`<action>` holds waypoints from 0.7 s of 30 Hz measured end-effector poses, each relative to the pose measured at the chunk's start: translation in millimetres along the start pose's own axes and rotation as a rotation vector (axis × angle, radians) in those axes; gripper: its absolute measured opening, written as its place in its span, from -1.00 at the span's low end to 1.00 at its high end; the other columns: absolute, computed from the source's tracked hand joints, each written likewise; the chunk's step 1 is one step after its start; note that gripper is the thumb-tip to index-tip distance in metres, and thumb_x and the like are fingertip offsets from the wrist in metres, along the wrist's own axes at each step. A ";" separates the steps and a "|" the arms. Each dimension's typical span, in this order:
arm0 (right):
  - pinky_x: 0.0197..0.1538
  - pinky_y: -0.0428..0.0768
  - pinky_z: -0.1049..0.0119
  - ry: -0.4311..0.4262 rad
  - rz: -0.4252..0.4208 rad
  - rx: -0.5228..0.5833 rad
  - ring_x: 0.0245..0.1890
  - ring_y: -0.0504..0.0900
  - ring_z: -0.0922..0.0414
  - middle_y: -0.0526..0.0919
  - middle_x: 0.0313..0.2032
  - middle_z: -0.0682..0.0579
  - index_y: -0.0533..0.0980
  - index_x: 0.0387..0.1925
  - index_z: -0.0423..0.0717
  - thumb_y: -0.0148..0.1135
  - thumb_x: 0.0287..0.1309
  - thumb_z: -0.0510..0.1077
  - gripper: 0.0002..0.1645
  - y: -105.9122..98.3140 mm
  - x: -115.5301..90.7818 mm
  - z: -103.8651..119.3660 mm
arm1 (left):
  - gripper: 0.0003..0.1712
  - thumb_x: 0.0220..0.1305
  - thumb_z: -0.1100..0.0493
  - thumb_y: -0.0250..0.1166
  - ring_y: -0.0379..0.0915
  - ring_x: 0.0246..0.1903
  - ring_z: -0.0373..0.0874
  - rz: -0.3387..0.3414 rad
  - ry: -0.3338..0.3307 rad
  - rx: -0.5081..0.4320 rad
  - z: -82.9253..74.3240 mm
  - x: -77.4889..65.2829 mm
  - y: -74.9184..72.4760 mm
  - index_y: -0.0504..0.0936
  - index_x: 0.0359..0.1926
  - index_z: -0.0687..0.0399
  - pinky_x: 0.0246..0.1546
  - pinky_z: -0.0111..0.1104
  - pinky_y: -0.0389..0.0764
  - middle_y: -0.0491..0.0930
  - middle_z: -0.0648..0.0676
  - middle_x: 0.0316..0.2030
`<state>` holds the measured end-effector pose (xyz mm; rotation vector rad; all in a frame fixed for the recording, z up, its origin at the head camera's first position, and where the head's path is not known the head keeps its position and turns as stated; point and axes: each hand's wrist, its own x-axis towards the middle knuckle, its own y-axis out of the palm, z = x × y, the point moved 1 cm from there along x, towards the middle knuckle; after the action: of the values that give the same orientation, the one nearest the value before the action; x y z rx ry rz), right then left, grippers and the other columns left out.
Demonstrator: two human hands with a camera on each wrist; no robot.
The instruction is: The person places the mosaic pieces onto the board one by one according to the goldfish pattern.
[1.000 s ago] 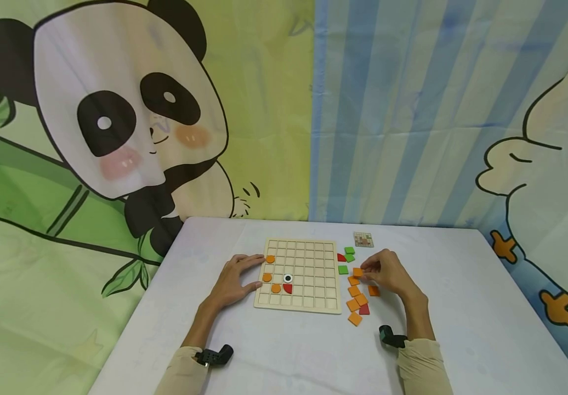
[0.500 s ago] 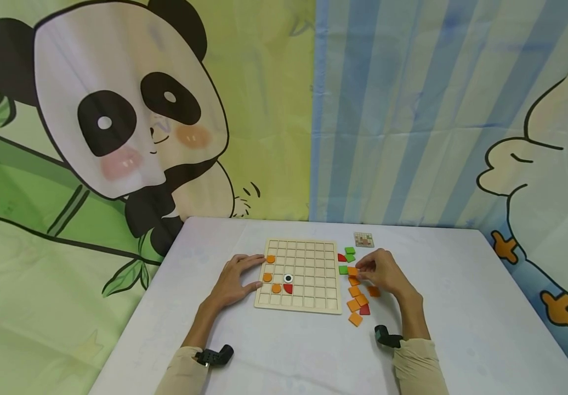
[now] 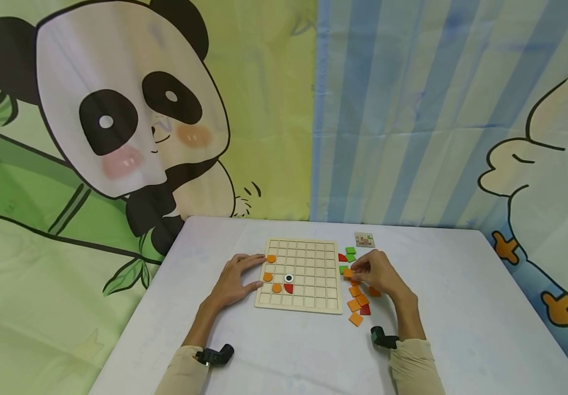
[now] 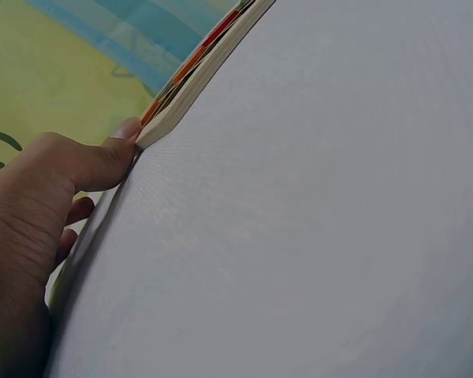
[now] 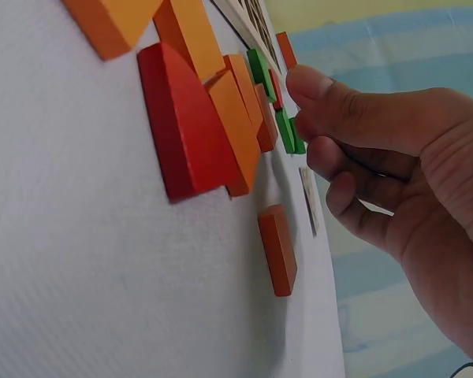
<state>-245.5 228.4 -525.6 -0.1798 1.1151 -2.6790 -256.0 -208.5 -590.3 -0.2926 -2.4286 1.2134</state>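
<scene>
My right hand [image 3: 384, 275] pinches an orange square tile [image 3: 348, 273] between thumb and fingertips, held just off the right edge of the wooden grid board [image 3: 313, 277]. In the right wrist view that tile [image 5: 286, 50] shows above the thumb tip, raised over the table. My left hand [image 3: 231, 282] rests against the board's left edge, thumb and fingers spread; the left wrist view has its thumb [image 4: 114, 161] touching the board's rim. On the board lie orange round pieces [image 3: 277, 288], a red quarter-round piece [image 3: 288, 288] and a white disc with a black dot [image 3: 289, 278].
Right of the board lie several loose orange tiles [image 3: 354, 305], green tiles [image 3: 351, 250] and red pieces [image 3: 365, 310]. One orange tile [image 5: 277, 250] lies apart near my right wrist. A small patterned card [image 3: 364, 240] lies farther back on the white-covered table [image 3: 461, 307].
My right hand has moved left toward the board, carrying the orange tile from above the loose pile to near the board's right edge. My left hand has stayed in place.
</scene>
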 end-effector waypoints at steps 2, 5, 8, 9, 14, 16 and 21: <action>-0.25 0.66 0.43 0.002 0.001 -0.001 -0.38 0.61 0.12 0.81 -0.32 0.00 0.83 -0.14 -0.26 0.62 0.15 -0.34 -0.78 1.6 0.7 1.2 | -0.20 0.28 -0.06 0.61 0.40 0.44 0.04 0.002 -0.004 0.000 -0.2 -0.3 0.1 0.58 0.52 -0.29 0.45 0.18 0.39 0.54 -0.17 0.52; -0.24 0.66 0.43 0.006 0.001 -0.004 -0.38 0.60 0.12 0.80 -0.32 0.00 0.82 -0.13 -0.26 0.62 0.15 -0.34 -0.78 4.0 1.9 2.6 | -0.20 0.28 -0.06 0.61 0.39 0.45 0.04 0.007 -0.010 -0.008 -1.0 -0.8 -0.6 0.58 0.52 -0.29 0.46 0.19 0.38 0.53 -0.17 0.52; -0.23 0.66 0.43 0.008 0.000 0.001 -0.37 0.61 0.12 0.81 -0.31 -0.01 0.82 -0.13 -0.25 0.63 0.14 -0.33 -0.77 5.8 2.3 4.3 | -0.20 0.28 -0.07 0.61 0.38 0.46 0.04 0.015 -0.017 -0.009 -1.6 -0.8 -1.4 0.58 0.52 -0.31 0.48 0.19 0.38 0.52 -0.18 0.53; -0.23 0.67 0.43 0.007 0.001 0.005 -0.37 0.61 0.12 0.81 -0.30 -0.01 0.82 -0.13 -0.25 0.64 0.14 -0.33 -0.77 6.3 2.5 4.6 | -0.20 0.28 -0.07 0.61 0.38 0.46 0.04 0.016 -0.019 -0.009 -1.5 -0.7 -1.5 0.58 0.52 -0.32 0.48 0.19 0.37 0.52 -0.18 0.53; -0.24 0.67 0.42 -0.007 0.014 0.021 -0.37 0.60 0.12 0.78 -0.31 0.02 0.83 -0.14 -0.22 0.66 0.13 -0.29 -0.76 8.0 3.3 7.6 | -0.20 0.29 -0.07 0.60 0.38 0.46 0.05 0.017 -0.010 0.000 1.7 -0.3 -0.3 0.57 0.52 -0.31 0.48 0.19 0.37 0.53 -0.17 0.53; -0.25 0.67 0.41 -0.008 0.016 0.029 -0.38 0.60 0.11 0.77 -0.33 0.03 0.83 -0.15 -0.20 0.67 0.12 -0.27 -0.76 8.5 3.9 9.3 | -0.20 0.29 -0.07 0.60 0.38 0.46 0.06 0.014 -0.004 0.003 2.6 -0.1 0.1 0.58 0.52 -0.31 0.47 0.20 0.38 0.53 -0.17 0.53; -0.27 0.67 0.39 -0.039 0.025 0.052 -0.39 0.61 0.12 0.77 -0.35 0.01 0.82 -0.15 -0.23 0.67 0.12 -0.29 -0.76 11.3 6.3 12.9 | -0.20 0.28 -0.07 0.60 0.38 0.46 0.05 0.011 -0.010 0.000 2.0 -0.1 0.3 0.58 0.52 -0.32 0.47 0.20 0.38 0.53 -0.18 0.52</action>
<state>-247.2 210.2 -524.5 -0.2071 1.0283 -2.6672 -256.8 -209.8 -591.7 -0.3015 -2.4381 1.2226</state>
